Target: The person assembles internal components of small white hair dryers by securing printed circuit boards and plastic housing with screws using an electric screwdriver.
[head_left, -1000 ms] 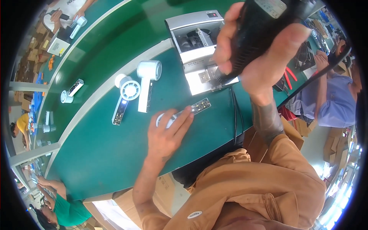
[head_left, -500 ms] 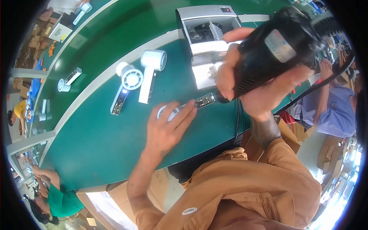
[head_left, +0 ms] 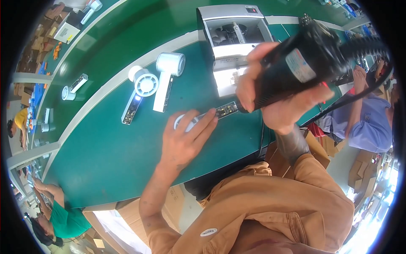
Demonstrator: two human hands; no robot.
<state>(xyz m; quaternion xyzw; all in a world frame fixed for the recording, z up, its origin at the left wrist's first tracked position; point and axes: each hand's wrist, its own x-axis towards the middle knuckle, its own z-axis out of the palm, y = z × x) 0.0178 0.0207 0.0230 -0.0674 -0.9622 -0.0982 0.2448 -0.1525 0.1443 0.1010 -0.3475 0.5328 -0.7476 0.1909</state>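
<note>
My right hand [head_left: 277,112] is wrapped round a black electric screwdriver [head_left: 281,70], its cable running off to the right. The tool's tip end meets the far end of a small white handheld fan [head_left: 227,109], whose open handle shows a circuit board. My left hand [head_left: 186,137] holds that fan down on the green bench, fingers over its round head and handle. The screwdriver's bit and any screw are too small to make out. Two more white fans with open handles lie beyond my left hand: one [head_left: 146,85] with a lit blue-white light, the other [head_left: 160,96] beside it.
A grey metal screw feeder [head_left: 237,51] with an open top stands behind the screwdriver. A pale rail [head_left: 114,76] separates my bench from a green conveyor belt [head_left: 127,31] carrying more fans. A co-worker in purple [head_left: 372,122] sits at right, another in green [head_left: 67,216] at left.
The screwdriver and my right hand have shifted slightly left and down. My left hand and the fan under it are almost unmoved. Fans on the conveyor have slid slightly left.
</note>
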